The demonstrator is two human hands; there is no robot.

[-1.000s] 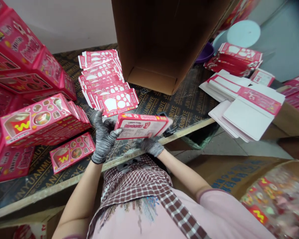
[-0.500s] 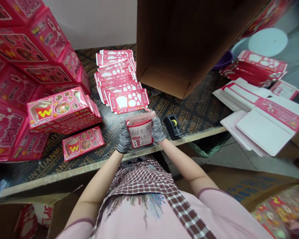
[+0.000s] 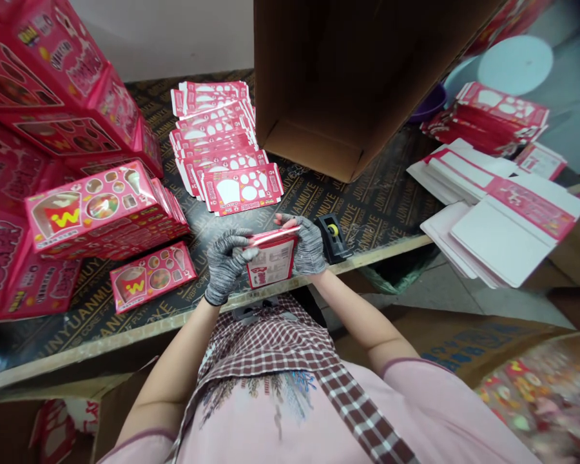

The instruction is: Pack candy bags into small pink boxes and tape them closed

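A small pink and white printed carton [image 3: 270, 263] stands tilted between my hands at the table's front edge, its printed back facing me. My left hand [image 3: 228, 261], in a grey knit glove with bare fingertips, pinches the carton's upper left edge. Round its right side wraps my right hand [image 3: 309, 245], gloved the same way, fingers behind the top edge. The top flap now lies folded down. Just beyond are flat, unfolded pink cartons [image 3: 244, 187] in an overlapping pile. A black tape dispenser [image 3: 333, 237] with yellow tape sits right of my right hand.
Filled pink window boxes [image 3: 101, 206] are stacked at left, with a single box [image 3: 153, 277] before them. A big open brown cardboard box [image 3: 314, 148] stands at the back. White and pink cardboard sheets [image 3: 512, 225] overhang the table at right.
The carton's raised top flap has gone down. My left hand has moved from the carton's left side up to its top left edge. The view has shifted slightly.
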